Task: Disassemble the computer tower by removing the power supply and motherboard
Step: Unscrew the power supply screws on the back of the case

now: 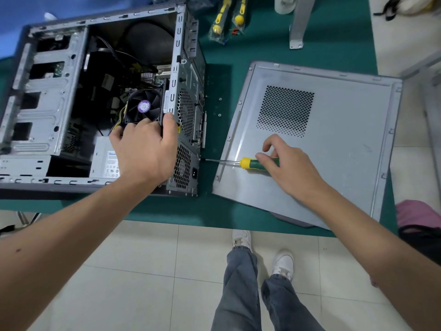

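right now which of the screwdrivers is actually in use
The green-handled screwdriver with the yellow collar: the right hand holds it, tip at the case's rear panel. The two yellow ones lie bagged at the table's far edge.

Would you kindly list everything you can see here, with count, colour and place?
computer tower: one, grey, open, on the table's left
power supply: one, grey, tower's near corner
fan: one, black with purple hub, inside tower
side panel: one, grey, flat on the table's right
screwdriver: one, green and yellow, tip at tower's rear
loose screws: two, silver, between tower and panel
bagged tools: two, yellow, far edge
table: one, green
left hand: on tower's rear edge, by the fan
right hand: fingers on screwdriver handle
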`<move>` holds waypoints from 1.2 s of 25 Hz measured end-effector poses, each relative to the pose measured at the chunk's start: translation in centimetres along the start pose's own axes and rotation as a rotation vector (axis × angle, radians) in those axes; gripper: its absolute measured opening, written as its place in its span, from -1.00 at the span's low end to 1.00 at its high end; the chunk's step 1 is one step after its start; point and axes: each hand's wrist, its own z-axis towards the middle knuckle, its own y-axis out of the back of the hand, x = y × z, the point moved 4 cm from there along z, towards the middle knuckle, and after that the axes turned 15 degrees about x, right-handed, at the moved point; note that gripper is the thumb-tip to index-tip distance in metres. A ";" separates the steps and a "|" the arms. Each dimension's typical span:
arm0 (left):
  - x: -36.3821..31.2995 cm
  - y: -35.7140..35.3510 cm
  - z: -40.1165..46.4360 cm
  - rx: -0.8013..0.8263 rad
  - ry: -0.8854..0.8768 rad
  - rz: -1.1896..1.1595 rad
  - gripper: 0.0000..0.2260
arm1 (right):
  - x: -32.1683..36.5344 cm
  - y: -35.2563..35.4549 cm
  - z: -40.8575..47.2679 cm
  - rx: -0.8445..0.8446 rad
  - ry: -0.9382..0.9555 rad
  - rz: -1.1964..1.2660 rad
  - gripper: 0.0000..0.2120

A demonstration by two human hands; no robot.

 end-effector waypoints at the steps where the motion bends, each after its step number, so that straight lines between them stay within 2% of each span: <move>1: 0.0 0.0 0.0 -0.001 0.001 0.003 -0.42 | 0.0 0.0 -0.2 -0.038 0.039 0.103 -0.82; 4: 0.0 0.0 0.0 0.009 0.001 0.007 -0.42 | -0.9 -0.1 -0.4 -0.113 0.006 0.556 -0.67; 7: -0.1 0.0 0.0 0.006 0.002 0.009 -0.42 | -0.9 -0.2 -0.1 -0.163 -0.109 0.729 -0.80; 10: 0.0 0.0 0.0 0.011 -0.001 0.001 -0.42 | -0.9 -1.0 0.1 -0.061 -0.317 0.970 -0.60; 11: 0.0 0.0 0.0 0.009 -0.002 0.001 -0.42 | -0.9 -1.2 0.0 0.016 -0.401 0.933 -0.54; 13: 0.0 0.0 0.1 0.006 -0.003 0.008 -0.42 | -1.3 -1.1 0.1 0.112 -0.465 0.684 -0.53; 15: 0.0 0.0 0.0 0.007 -0.002 0.008 -0.42 | -1.3 -0.3 0.6 0.019 -0.310 0.489 -0.71; 17: 0.0 0.0 0.0 -0.001 -0.007 0.008 -0.41 | -0.9 0.6 0.4 -0.098 -0.077 0.555 -0.91; 19: 0.1 -0.1 0.0 0.003 -0.006 0.007 -0.41 | -0.8 0.7 0.1 -0.081 0.039 0.776 -0.78; 20: 0.0 -0.1 0.0 0.003 -0.004 0.008 -0.41 | -1.0 0.6 0.1 -0.059 0.014 0.818 -0.77; 22: 0.0 -0.1 0.1 -0.009 -0.003 0.010 -0.42 | -1.1 0.7 0.4 0.010 -0.142 0.680 -0.82; 24: 0.1 -0.1 0.1 -0.013 -0.005 0.006 -0.42 | -1.4 1.0 0.6 0.046 -0.250 0.480 -0.65; 25: 0.1 -0.1 0.2 -0.015 -0.005 0.004 -0.42 | -1.1 1.3 0.7 0.025 -0.193 0.475 -0.71; 26: 0.1 -0.1 0.2 -0.018 -0.005 0.003 -0.42 | -1.1 1.4 0.9 0.007 -0.101 0.554 -0.87; 27: 0.2 -0.1 0.2 -0.019 -0.005 0.003 -0.42 | -0.8 1.7 0.8 0.008 -0.012 0.620 -0.89; 28: 0.2 -0.2 0.1 -0.021 -0.005 0.002 -0.42 | -0.7 1.8 0.8 0.026 0.040 0.673 -0.79; 30: 0.2 -0.2 0.2 -0.024 -0.006 0.000 -0.41 | -0.8 1.7 0.8 0.092 -0.041 0.645 -0.80</move>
